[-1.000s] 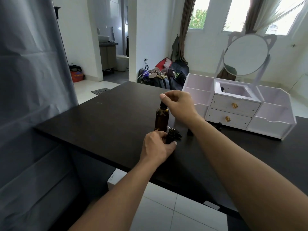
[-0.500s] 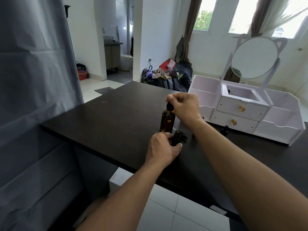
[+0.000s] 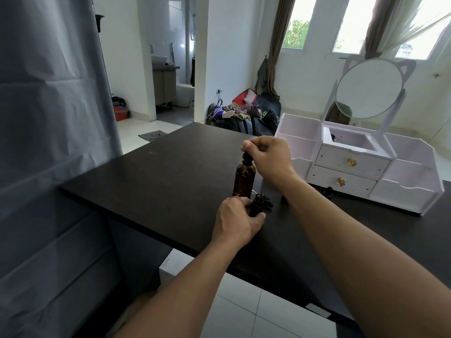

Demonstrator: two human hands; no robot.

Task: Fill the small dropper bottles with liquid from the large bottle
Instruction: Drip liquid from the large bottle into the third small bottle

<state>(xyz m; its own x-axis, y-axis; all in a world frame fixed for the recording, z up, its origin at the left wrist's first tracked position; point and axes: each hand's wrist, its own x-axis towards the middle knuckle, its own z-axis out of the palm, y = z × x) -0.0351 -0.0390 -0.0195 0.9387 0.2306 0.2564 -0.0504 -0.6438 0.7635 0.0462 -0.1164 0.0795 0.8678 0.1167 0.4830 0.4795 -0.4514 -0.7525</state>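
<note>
While the large amber bottle (image 3: 244, 180) stands upright on the dark surface (image 3: 170, 179), the right hand (image 3: 268, 159) pinches its black dropper top (image 3: 247, 158) from above. Just nearer, the left hand (image 3: 235, 222) curls around a small dropper bottle (image 3: 258, 205), seemingly open-mouthed, so the transfer is short and toward the body.

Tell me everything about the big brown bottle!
The big brown bottle looks like see-through amber glass, round, with a narrow neck and a black dropper top. It stands upright on the dark table. The right hand pinches the top from above. The left hand, just in front, grips a small dark bottle with an open mouth. How full the big one is cannot be told.
</note>
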